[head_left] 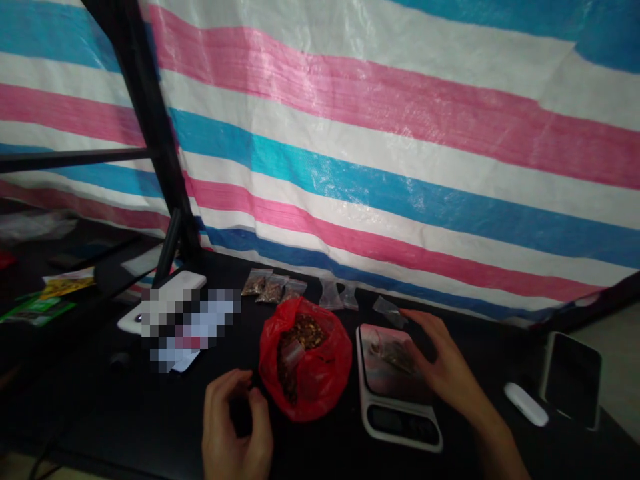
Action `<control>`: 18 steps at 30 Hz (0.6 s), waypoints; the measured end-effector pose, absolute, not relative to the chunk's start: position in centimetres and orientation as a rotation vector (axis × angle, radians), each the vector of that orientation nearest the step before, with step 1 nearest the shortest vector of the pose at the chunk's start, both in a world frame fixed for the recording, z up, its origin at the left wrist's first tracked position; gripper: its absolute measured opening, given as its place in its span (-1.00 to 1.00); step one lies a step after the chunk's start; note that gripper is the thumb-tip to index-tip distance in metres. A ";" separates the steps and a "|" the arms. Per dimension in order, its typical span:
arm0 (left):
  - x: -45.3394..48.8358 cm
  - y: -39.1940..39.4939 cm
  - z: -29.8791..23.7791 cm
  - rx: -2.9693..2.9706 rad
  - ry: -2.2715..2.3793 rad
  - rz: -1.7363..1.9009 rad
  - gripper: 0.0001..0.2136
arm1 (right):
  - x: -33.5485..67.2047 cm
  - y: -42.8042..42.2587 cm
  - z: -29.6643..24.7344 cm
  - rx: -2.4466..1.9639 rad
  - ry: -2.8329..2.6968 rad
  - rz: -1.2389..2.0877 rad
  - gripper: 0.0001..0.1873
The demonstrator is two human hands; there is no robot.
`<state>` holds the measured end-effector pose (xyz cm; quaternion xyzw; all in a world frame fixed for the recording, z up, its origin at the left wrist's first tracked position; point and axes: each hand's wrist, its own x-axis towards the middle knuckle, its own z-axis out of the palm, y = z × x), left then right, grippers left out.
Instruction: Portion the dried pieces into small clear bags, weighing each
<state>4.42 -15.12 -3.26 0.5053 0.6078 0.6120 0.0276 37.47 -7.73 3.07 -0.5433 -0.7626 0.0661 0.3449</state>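
**2 bare hands beside a red bag and a small scale**

A black table (125, 413) stands before a tarp (400, 167) striped pink, blue and white. At far left lie green and yellow packets (47, 300), dim and hard to read. Further right, 3 small clear packets (273, 288) holding dark red-brown flakes sit in a row near the tarp.

The left hand (235, 433) rests at the near edge, just left of the red bag. Its fingers (260, 407) are curled toward the thumb. Whether they pinch anything cannot be told.

The red plastic bag (320, 380) lies open in the middle, filled with dried red-brown flakes. A clear pouch shows inside it. Behind it and to its right are 2 empty clear packets (339, 295).

Just right of the bag is a digital scale (400, 417). A small clear packet (393, 353) lies on its platform. The right hand (445, 370) reaches over the platform from the right with its fingers (417, 360) spread loosely, the tips touching that packet, not clamped around it. Another clear packet (387, 308) lies just beyond the fingertips.

Far right are a white oval object (525, 403) and a dark-screened device (573, 377).
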 end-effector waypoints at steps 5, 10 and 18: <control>4.3 -15.1 -3.3 1.548 1.865 1.880 -0.84 | 37.6 -6.8 2.5 -1.368 -1.921 -0.013 -0.64; 4.1 -15.1 -3.5 1.610 1.856 1.862 -0.86 | 37.1 -7.3 2.7 -1.351 -1.997 0.081 -0.64; 4.1 -15.2 -3.4 1.657 1.836 1.870 -0.85 | 36.4 -8.3 4.0 -1.346 -2.106 0.359 -0.50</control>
